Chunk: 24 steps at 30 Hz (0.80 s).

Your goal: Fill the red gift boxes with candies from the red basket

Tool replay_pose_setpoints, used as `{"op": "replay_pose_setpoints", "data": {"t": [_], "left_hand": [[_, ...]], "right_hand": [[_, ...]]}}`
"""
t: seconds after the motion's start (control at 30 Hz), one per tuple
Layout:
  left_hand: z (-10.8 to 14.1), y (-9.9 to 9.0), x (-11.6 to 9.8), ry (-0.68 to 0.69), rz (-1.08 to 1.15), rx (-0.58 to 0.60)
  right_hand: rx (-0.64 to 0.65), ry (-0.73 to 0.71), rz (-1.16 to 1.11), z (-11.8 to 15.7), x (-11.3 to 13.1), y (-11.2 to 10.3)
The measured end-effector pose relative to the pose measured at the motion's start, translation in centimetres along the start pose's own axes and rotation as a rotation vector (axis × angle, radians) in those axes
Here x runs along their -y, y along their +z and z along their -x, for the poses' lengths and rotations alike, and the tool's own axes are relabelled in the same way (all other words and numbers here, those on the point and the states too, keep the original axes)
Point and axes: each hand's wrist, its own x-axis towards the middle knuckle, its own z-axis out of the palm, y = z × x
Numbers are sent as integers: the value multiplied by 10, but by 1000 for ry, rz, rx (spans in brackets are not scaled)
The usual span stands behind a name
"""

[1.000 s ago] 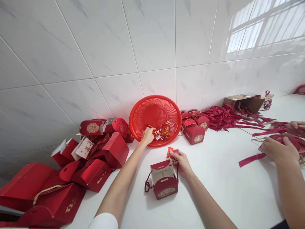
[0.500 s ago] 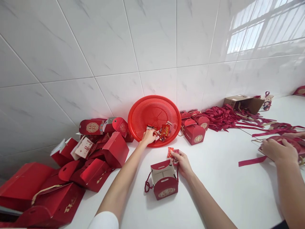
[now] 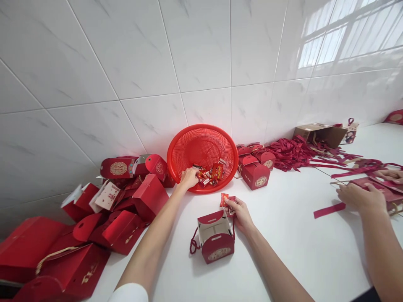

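Note:
My left hand reaches over the near rim of a red plastic basket, its fingers bent and closed at a wrapped candy; the fingertips are partly hidden. Several wrapped candies lie in the bottom of the basket. My right hand is closed on red-wrapped candies, just beyond the right side of a box. That small dark red gift box stands upright with its top open and a pale inside. A dark red cord hangs at its side.
Red gift boxes are heaped at the left. More closed boxes stand right of the basket, beside a pile of dark red ribbons and a cardboard carton. At the right, another person's hands handle a dark red box.
My left hand has shifted slightly left within the basket. My right hand keeps its candies beside the box. The other person's hands have moved a little, and the view has shifted slightly.

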Motion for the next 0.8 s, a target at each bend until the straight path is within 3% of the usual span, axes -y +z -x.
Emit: {"op": "replay_pose_setpoints", "data": {"t": [0.37, 0.5, 0.67, 0.8], "left_hand": [[7, -18, 7, -99, 34, -174], [6, -17, 13, -42, 16, -228], [9, -9, 6, 71, -48, -102], [12, -1, -7, 30, -104, -30]], "right_hand": [[2, -2, 16, 1, 2, 1], [-1, -2, 13, 3, 3, 3], [-8, 3, 15, 5, 4, 5], [-10, -1, 15, 5, 4, 5]]}}
